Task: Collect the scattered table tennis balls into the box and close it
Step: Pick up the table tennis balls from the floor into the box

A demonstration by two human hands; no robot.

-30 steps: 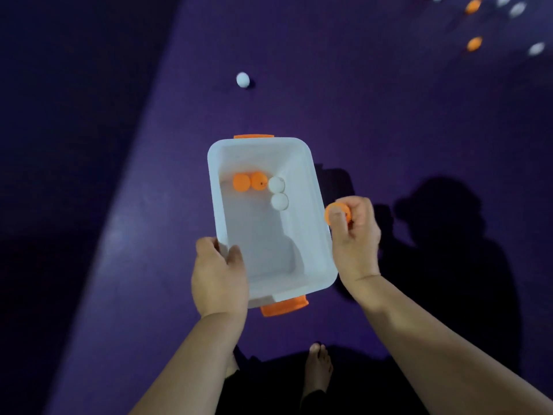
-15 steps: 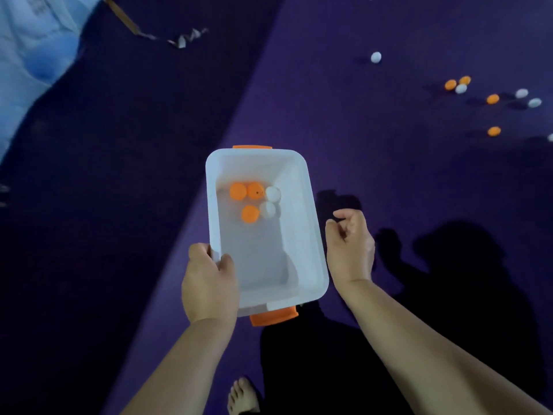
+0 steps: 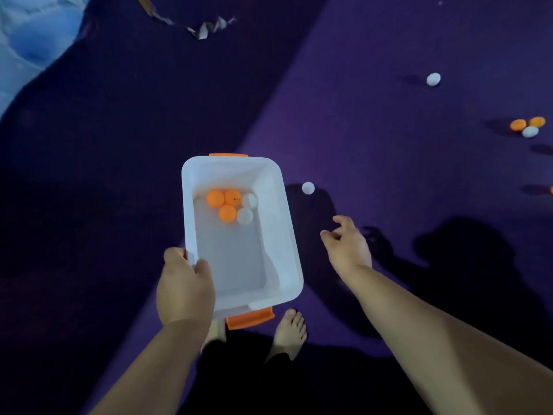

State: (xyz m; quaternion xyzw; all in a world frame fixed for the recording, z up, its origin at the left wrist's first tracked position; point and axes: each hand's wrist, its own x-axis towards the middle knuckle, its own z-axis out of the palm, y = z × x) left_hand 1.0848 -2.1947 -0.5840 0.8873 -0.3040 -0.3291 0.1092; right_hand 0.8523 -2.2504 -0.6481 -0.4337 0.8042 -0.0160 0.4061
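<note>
My left hand (image 3: pixel 183 287) grips the near left rim of a white plastic box (image 3: pixel 287 235) with orange end latches, held above the purple floor. Inside at the far end lie three orange balls (image 3: pixel 223 203) and two white balls (image 3: pixel 246 216). My right hand (image 3: pixel 347 244) is to the right of the box, fingers apart and holding nothing. A white ball (image 3: pixel 308 188) lies on the floor just beyond that hand. Farther right lie another white ball (image 3: pixel 433 79) and a cluster of two orange balls and a white one (image 3: pixel 528 127).
The purple mat (image 3: pixel 374 130) ends at a diagonal edge left of the box, with darker floor beyond. My bare feet (image 3: pixel 289 332) stand below the box. Crumpled pale blue material (image 3: pixel 33 40) lies at the top left, with a scrap of tape (image 3: pixel 203 29) nearby.
The orange ball that was in my right hand now lies in the box. That hand has opened and moved right, toward a white ball on the floor. The view has swung left.
</note>
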